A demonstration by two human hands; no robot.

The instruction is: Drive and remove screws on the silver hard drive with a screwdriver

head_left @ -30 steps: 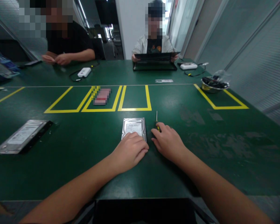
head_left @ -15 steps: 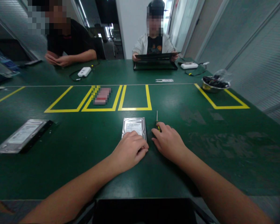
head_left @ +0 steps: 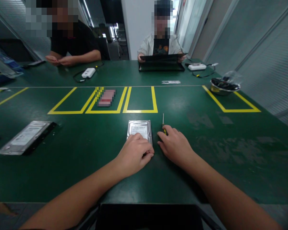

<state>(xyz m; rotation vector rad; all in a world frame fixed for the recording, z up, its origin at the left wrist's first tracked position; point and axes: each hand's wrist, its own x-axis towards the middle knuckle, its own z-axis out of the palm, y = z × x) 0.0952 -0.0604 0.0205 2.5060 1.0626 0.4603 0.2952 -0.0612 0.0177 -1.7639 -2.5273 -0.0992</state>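
A silver hard drive [head_left: 139,126] with a white label lies flat before me, its near part hidden under my left hand [head_left: 136,155]. That hand is closed, thumb and forefinger pressed together at the drive's near right corner. Whatever is in the pinch, if anything, is hidden. Just right of the drive, my right hand [head_left: 175,142] is closed over the handle of a black and yellow screwdriver [head_left: 163,123]. Its thin metal shaft points away from me, and most of the handle is covered by my fingers.
A larger drive-like unit [head_left: 28,135] lies at left. Yellow tape frames [head_left: 140,111] mark the green table [head_left: 86,179]; one holds a blurred reddish item [head_left: 107,97]. A metal bowl [head_left: 224,88] of dark parts stands at right. Two people sit opposite, one holding a black folding case [head_left: 162,62].
The view has shifted slightly, so the table's things appear a little further right. Both my hands keep their places by the drive and screwdriver. The hands of the person at far left have moved slightly.
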